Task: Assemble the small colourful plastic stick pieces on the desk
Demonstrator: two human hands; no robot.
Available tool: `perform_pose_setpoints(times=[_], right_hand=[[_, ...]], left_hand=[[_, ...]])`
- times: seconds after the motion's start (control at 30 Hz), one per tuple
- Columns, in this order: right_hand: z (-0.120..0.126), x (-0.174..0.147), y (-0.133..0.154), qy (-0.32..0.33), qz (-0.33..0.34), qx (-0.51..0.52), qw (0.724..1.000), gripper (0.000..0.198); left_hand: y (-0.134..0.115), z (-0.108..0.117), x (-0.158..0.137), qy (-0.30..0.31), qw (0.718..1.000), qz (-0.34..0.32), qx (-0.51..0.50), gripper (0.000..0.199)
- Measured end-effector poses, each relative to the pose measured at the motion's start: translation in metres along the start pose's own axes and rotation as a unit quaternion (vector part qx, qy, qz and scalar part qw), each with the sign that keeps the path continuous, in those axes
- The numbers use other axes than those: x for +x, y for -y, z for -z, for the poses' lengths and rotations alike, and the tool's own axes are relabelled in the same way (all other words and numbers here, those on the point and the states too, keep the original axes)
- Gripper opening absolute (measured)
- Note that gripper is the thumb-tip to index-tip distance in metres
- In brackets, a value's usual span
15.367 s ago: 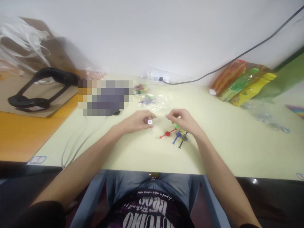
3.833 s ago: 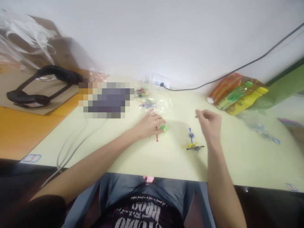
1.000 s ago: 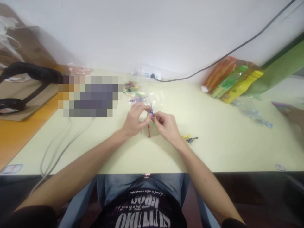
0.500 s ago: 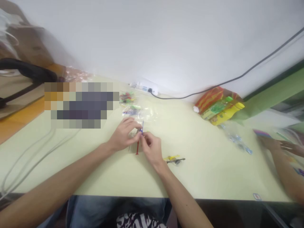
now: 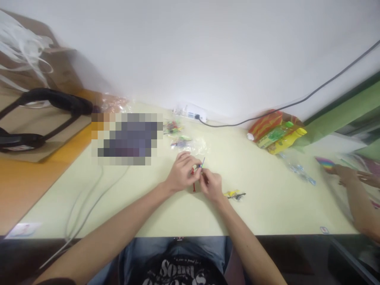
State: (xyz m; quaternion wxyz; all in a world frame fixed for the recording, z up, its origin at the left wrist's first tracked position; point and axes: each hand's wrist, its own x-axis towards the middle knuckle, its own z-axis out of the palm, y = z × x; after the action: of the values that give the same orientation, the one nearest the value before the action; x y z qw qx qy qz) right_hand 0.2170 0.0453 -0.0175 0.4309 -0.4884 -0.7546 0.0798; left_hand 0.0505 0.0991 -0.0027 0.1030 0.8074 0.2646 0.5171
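My left hand (image 5: 183, 172) and my right hand (image 5: 211, 184) meet over the middle of the table, fingers pinched together. Between their fingertips is a small blue plastic piece (image 5: 203, 161) with a thin rod pointing up. A red plastic piece (image 5: 194, 187) hangs below my left fingers, apparently part of the same small thing; how they join is hidden by the fingers. Right of my right wrist lie yellow and black plastic pieces (image 5: 235, 195). Beyond my hands are small coloured pieces on a clear plastic bag (image 5: 197, 145), with a pile of red and green pieces (image 5: 173, 127) behind.
A power strip (image 5: 190, 113) with a dark cable stands against the wall. Two bottles (image 5: 277, 136) lie by a red bag at the back right, near a crumpled clear wrapper (image 5: 299, 172). Another person's hands (image 5: 347, 175) work at the right. White cables (image 5: 89, 209) cross the left side.
The view has shifted, so the scene sits further right. My hands stay together on the blue piece, whose rod now leans more to the right. The other person's hands remain at the right.
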Motion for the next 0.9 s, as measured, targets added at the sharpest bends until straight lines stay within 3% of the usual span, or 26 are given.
perform_pose_setpoints(times=[0.1,0.4,0.67,0.77,0.9], right_hand=[[-0.001,0.002,-0.003,0.005,0.016,-0.042,0.999,0.022],[0.009,0.003,-0.008,-0.004,-0.041,-0.055,0.998,0.024],[0.025,0.002,-0.016,0.011,-0.004,-0.145,0.989,0.029],[0.037,0.009,-0.022,0.018,0.008,-0.188,0.982,0.034],[0.068,0.022,-0.046,-0.027,-0.012,-0.23,0.973,0.033]], left_hand=[[0.001,0.001,-0.001,0.004,1.0,0.018,-0.021,0.007],[0.005,-0.01,-0.004,0.047,0.998,0.029,-0.019,0.014],[0.0,-0.019,-0.002,0.054,0.998,0.023,-0.016,0.013],[0.001,-0.02,-0.004,0.038,0.999,-0.01,0.0,0.009],[0.007,-0.02,-0.004,0.032,0.999,-0.023,0.012,0.007]])
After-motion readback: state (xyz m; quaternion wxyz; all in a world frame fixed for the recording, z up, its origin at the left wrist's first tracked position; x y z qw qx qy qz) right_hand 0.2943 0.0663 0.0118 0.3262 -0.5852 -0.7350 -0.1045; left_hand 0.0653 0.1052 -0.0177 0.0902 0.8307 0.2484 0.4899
